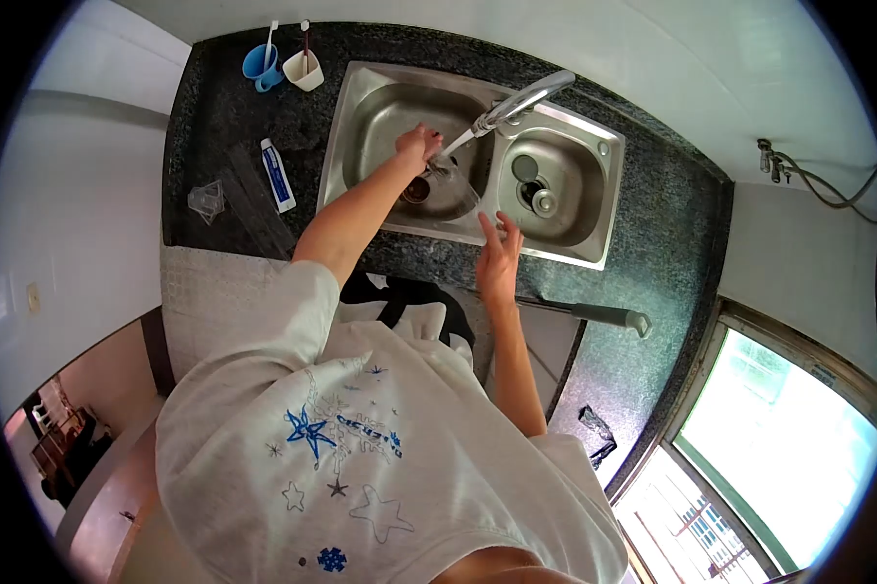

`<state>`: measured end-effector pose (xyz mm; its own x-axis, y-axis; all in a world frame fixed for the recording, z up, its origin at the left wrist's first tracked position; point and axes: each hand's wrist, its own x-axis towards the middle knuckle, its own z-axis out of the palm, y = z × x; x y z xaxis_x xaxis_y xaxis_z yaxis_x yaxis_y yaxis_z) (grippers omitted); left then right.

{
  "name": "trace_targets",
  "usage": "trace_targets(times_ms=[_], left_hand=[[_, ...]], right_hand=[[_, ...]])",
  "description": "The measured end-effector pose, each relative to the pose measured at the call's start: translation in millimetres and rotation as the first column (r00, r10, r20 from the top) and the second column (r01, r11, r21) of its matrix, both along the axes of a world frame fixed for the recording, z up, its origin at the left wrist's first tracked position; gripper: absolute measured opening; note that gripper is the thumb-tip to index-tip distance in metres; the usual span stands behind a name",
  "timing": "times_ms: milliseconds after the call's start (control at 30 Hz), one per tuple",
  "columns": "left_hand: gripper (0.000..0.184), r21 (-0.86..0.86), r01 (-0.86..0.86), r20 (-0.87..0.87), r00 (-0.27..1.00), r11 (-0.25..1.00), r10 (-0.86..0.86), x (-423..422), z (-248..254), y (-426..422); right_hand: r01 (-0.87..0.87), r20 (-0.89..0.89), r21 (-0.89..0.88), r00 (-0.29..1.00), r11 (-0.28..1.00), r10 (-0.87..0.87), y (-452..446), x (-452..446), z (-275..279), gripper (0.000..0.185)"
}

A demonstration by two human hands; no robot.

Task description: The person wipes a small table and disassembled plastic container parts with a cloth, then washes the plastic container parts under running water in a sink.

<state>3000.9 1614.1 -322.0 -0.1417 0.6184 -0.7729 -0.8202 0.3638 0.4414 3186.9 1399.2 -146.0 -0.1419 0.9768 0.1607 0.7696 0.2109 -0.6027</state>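
Water (458,145) ran from the tap (526,101) into the larger basin (378,112), where what looked like a clear plastic piece (455,183) slanted lengthwise from beside the left hand (419,146) towards the right hand (500,257); the left seemed nearer, its fingers curled, the right's parted, though whether either gripped it could not be told

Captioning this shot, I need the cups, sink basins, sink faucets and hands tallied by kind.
Cups: 2 (blue cup, white cup)
Basins: 2 (larger basin, smaller basin)
Sink faucet: 1
Hands: 2 (left hand, right hand)
Total: 7
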Motion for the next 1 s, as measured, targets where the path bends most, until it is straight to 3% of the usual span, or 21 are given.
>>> trace_targets(times_ms=[100, 167, 267, 300, 333, 400, 433, 533, 600, 667, 733, 867, 900, 933, 1000], left_hand=[[0.015, -0.006, -0.098, 0.116, 0.988, 0.995, 0.098, -9, 5, 4], [0.028, 0.014, -0.091, -0.002, 0.996, 0.996, 0.091, -21, 27, 4], [0.032, 0.105, -0.064, -0.171, 0.982, 0.992, 0.081, -39, 49, 1], [0.043, 0.154, 0.006, -0.181, 0.983, 0.988, 0.022, -51, 50, -1], [0.043, 0.159, -0.003, -0.191, 0.981, 0.987, 0.034, -59, 52, -2], [0.060, 0.118, 0.189, -0.321, 0.936, 0.975, -0.143, -73, 79, -17], [0.076, 0.108, 0.191, -0.300, 0.942, 0.976, -0.151, -76, 91, -25], [0.079, 0.084, 0.145, -0.235, 0.964, 0.986, -0.122, -88, 94, -45], [0.075, 0.140, 0.258, -0.183, 0.956, 0.956, -0.231, -99, 74, -63], [0.062, 0.110, 0.478, -0.254, 0.861, 0.872, -0.440, -102, 86, -83], [0.050, 0.051, 0.561, -0.287, 0.801, 0.826, -0.526, -100, 108, -110], [0.046, 0.067, 0.507, -0.481, 0.771, 0.859, -0.418, -139, 96, -166], [0.049, -0.034, 0.432, -0.775, 0.558, 0.901, -0.296, -155, 78, -180], [0.052, -0.096, 0.322, -0.953, 0.243, 0.942, -0.180, -171, 71, -193], [0.052, -0.195, 0.084, -0.964, -0.197, 0.977, -0.176, -197, 97, -221]], right_hand=[[0.063, -0.090, 0.006, 0.994, 0.998, -0.062, 18, -1, -21, 0.056], [0.090, -0.139, -0.019, 0.986, 0.996, -0.091, 31, 0, -43, 0.055], [0.055, -0.164, -0.065, 0.984, 0.996, -0.065, 58, 10, -80, 0.055], [0.039, -0.167, -0.073, 0.985, 0.997, -0.051, 67, 10, -85, 0.054], [0.021, -0.172, -0.079, 0.984, 0.997, -0.034, 77, 8, -90, 0.053], [-0.016, -0.168, -0.083, 0.986, 0.996, 0.002, 98, -2, -87, 0.050], [-0.003, -0.188, -0.098, 0.982, 0.995, -0.016, 105, -8, -87, 0.050], [-0.042, -0.199, -0.136, 0.980, 0.990, 0.014, 127, -24, -86, 0.048], [-0.073, -0.336, -0.139, 0.942, 0.988, 0.022, 134, -35, -99, 0.051], [-0.070, -0.335, -0.257, 0.942, 0.964, -0.020, 136, -38, -102, 0.050], [-0.133, -0.593, -0.369, 0.796, 0.920, -0.123, 129, -29, -109, 0.047], [-0.112, -0.585, -0.486, 0.778, 0.867, -0.228, 90, 7, -87, 0.041], [-0.108, -0.645, -0.497, 0.710, 0.861, -0.283, 80, 21, -92, 0.041], [-0.102, -0.696, -0.506, 0.635, 0.856, -0.336, 69, 35, -99, 0.042], [0.012, -0.710, -0.614, 0.429, 0.789, -0.559, 48, 57, -105, 0.049]])
